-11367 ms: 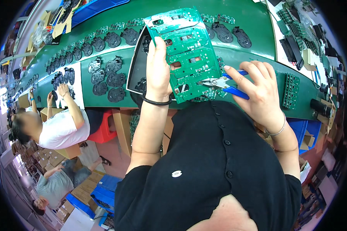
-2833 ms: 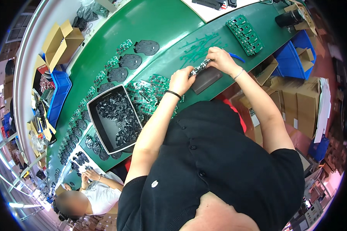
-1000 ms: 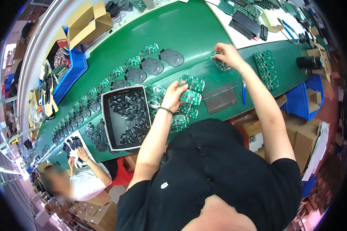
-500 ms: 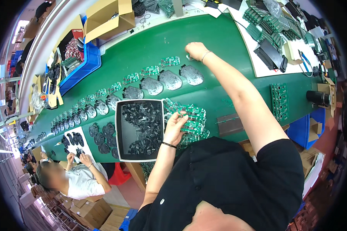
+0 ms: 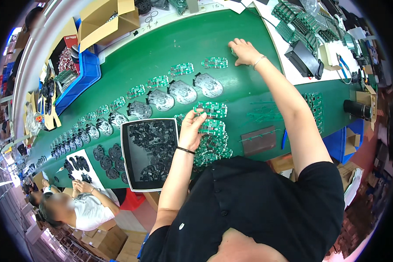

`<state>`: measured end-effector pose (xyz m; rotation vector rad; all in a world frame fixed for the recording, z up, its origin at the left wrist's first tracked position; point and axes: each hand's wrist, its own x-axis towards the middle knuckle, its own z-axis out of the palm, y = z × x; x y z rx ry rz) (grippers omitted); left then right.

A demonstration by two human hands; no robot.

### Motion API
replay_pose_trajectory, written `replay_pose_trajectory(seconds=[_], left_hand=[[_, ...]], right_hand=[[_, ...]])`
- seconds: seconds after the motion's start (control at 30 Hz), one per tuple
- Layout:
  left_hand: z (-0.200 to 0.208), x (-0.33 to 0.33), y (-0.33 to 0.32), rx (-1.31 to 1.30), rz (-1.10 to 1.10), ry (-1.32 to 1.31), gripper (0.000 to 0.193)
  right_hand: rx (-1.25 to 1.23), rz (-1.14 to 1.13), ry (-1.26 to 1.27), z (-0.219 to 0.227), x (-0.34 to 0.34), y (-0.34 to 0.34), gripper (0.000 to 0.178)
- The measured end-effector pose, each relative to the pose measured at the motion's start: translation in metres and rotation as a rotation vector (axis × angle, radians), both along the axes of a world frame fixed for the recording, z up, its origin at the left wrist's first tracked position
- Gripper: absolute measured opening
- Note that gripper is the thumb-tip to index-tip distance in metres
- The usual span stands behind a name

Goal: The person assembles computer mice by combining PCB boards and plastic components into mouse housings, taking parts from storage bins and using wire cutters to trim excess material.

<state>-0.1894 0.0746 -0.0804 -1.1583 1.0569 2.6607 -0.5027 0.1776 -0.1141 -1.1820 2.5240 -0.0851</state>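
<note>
Circuit board (image 5: 215,63), one: now uncovered, lengthening the row (image 5: 157,81). Our right hand (image 5: 246,53) arches over a green piece (image 5: 234,53) beyond; we cannot tell its grip. Our left hand (image 5: 191,132) pinches green boards (image 5: 215,110) beside the tray (image 5: 140,159).

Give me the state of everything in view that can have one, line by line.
Left hand: gripping green circuit boards.
Right hand: over the table, at a partly hidden board; grip unclear.
Black shells: laid out in a row beside green boards.
Black tray: open, partly filled with small black parts.
Cardboard box: flaps open.
</note>
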Motion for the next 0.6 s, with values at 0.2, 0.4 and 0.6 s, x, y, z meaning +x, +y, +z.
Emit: replay_pose_trajectory(seconds=[0.2,0.4,0.6], left_hand=[[-0.002,-0.016,-0.002,-0.022,-0.011,0.018,0.016],[-0.003,-0.031,-0.004,-0.046,-0.015,0.027,0.016],[-0.005,-0.045,0.005,-0.104,-0.082,0.039,0.020]], right_hand=[[-0.249,0.205,-0.213,-0.027,-0.012,0.015,0.060],[-0.386,0.326,-0.163,0.000,0.005,0.017,0.048],[-0.497,0.026,-0.981,0.013,0.096,0.012,0.030]])
